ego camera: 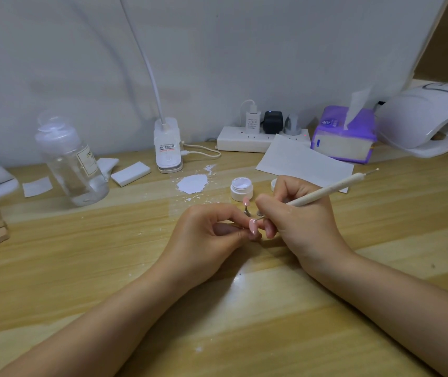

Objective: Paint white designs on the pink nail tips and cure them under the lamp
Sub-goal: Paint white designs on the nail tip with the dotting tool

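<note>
Near the middle of the wooden counter [81, 268], the left hand [206, 240] pinches a small glossy pink nail tip [253, 226]. The right hand [299, 216] grips a slim white dotting pen [323, 191], whose metal point touches the tip. For a clean design, I think both hands should lean on the counter, with light pressure and little paint from the small open white jar [241, 188] just behind. The white curing lamp [429, 118] waits at the far right corner.

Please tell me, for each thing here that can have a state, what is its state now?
Small white gel jar: open, lid off.
Clear plastic bottle: capped, upright.
Purple tissue pack: open, tissue sticking out.
White curing lamp: display lit.
Left hand: pinches pink nail tip.
Right hand: grips white dotting pen.
</note>
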The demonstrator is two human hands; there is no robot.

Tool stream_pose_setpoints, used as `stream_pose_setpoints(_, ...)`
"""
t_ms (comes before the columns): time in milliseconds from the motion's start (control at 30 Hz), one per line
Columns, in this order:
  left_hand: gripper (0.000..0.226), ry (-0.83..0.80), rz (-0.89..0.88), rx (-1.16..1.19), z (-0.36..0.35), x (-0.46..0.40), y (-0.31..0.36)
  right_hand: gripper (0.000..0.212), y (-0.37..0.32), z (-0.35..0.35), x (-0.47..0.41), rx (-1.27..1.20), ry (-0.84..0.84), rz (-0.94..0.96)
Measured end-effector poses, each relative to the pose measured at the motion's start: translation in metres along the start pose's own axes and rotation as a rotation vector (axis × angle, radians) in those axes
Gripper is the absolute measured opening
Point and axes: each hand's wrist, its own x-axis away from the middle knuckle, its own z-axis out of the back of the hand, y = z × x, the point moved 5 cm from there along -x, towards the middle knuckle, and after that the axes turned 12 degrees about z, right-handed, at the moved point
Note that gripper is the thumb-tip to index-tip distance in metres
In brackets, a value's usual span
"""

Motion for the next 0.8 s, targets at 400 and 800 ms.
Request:
stream_pose_setpoints(400, 0.023, 0.013, 0.014, -0.015, 0.0001, -0.0004, 0.0001, 0.036, 0.0011, 0.0001, 0.0001, 0.000, 0.002, -0.004)
stream_pose_setpoints(800, 0.025, 0.016, 0.014, -0.006, 0.0003, -0.0001, 0.0000, 0.037, 0.0023, 0.0003, -0.0003, -0.015, 0.003, -0.003)
